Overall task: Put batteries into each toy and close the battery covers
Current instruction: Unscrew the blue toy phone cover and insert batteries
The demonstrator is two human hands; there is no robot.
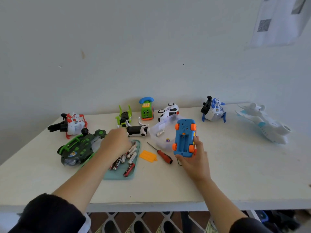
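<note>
Near the bench's middle, right hand grips the blue car, compartment open and empty, while left hand reaches among tray batteries, grip hidden; other toys remain.

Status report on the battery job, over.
Right hand holds blue toy car, battery bay open, empty. Left hand over batteries on tray. Nothing blocking.
</note>
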